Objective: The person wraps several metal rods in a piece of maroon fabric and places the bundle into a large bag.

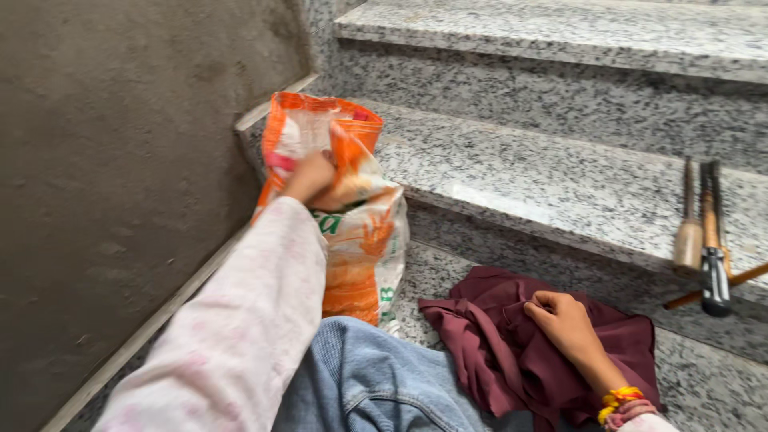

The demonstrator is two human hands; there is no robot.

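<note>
An orange and white woven sack (358, 240) stands upright on a granite step beside the wall. My left hand (310, 178), in a pale pink sleeve, grips the sack's open top edge. My right hand (566, 322), with thread bands on the wrist, rests with curled fingers on a crumpled maroon cloth (496, 344) that lies on the same step. My knee in blue jeans (368, 384) is between the two.
Speckled granite stairs (560, 184) rise ahead. On the step above, at the right, lie a wooden-handled tool (688, 232), pliers (712, 256) and a thin wooden stick (716, 286). A rough grey plastered wall (120, 184) closes the left side.
</note>
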